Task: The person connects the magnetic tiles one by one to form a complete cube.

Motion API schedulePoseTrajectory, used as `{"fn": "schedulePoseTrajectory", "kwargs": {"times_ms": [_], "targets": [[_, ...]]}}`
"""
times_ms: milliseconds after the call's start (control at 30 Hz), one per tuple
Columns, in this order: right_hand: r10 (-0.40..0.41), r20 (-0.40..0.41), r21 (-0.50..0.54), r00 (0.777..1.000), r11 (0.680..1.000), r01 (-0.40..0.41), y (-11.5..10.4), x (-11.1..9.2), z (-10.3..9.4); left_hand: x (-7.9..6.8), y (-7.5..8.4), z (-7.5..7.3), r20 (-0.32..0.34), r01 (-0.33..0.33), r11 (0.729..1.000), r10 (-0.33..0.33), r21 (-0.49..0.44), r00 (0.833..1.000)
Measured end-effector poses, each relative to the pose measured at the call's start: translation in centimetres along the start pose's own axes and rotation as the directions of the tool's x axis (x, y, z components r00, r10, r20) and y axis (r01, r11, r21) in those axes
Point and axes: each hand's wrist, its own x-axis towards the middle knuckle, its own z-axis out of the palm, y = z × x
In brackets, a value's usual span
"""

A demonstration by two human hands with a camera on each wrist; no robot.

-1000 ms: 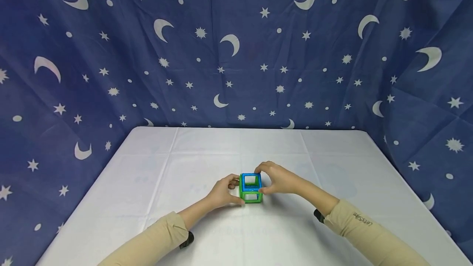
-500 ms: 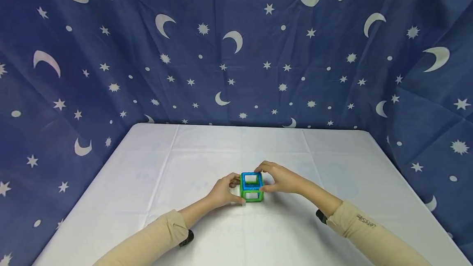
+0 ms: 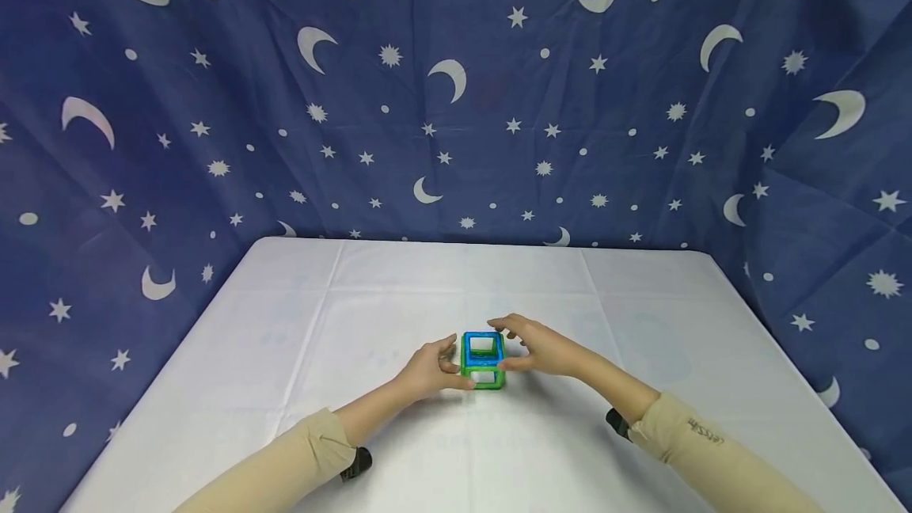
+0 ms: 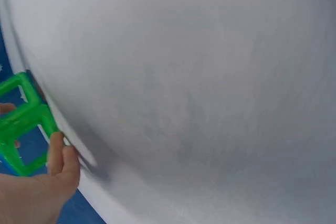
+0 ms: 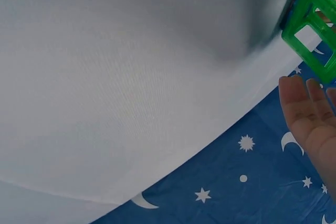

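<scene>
A small cube of magnetic tiles (image 3: 483,362) stands on the white table, with a blue open frame on top and green frames at its sides. My left hand (image 3: 426,370) is at the cube's left, thumb by its front lower corner and fingers spread apart. On the other side is my right hand (image 3: 545,348), thumb at the cube's right front edge and fingertips above its far edge. In the right wrist view the extended fingers (image 5: 296,98) show a gap from the green frame (image 5: 304,56). Fingertips (image 4: 55,145) lie against or close by the green frame (image 4: 37,119) in the left wrist view.
A white cloth (image 3: 399,267) covers the table. Behind and beside it hangs a dark blue curtain (image 3: 492,85) printed with moons and stars. Black bands (image 3: 358,463) sit at both wrists, below beige sleeves (image 3: 278,461).
The fingers of my left hand have spread and drawn a little away from the cube. My right fingertips have loosened from its far edge. The cube stays in about the same place.
</scene>
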Motion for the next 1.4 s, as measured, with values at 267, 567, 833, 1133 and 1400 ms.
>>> {"fn": "schedulePoseTrajectory", "kwargs": {"times_ms": [267, 567, 833, 1133, 1400], "targets": [[0.07, -0.008, 0.164, 0.998, 0.984, -0.068, 0.2, -0.8, 0.6, -0.1, 1.1, 0.1, -0.159, 0.149, 0.96, -0.189, -0.237, 0.969], [0.042, -0.025, 0.119, 0.999, 0.992, -0.039, 0.1, -0.5, 1.6, 0.1, 1.8, 0.6, -0.102, 0.255, 0.864, -0.328, -0.435, 0.939], [0.049, -0.023, 0.169, 0.999, 0.985, -0.045, 0.0, -0.3, 1.5, 0.6, 1.6, 0.8, -0.098, 0.255, 0.794, -0.366, -0.552, 0.925], [0.061, -0.02, 0.179, 0.998, 0.982, -0.057, 0.0, -0.1, 1.4, 0.7, 1.5, 0.8, -0.091, 0.268, 0.758, -0.395, -0.595, 0.914], [0.059, -0.015, 0.188, 0.998, 0.981, -0.055, -0.1, 0.0, 1.4, 0.6, 1.2, 0.7, -0.102, 0.234, 0.798, -0.345, -0.556, 0.933]]}}
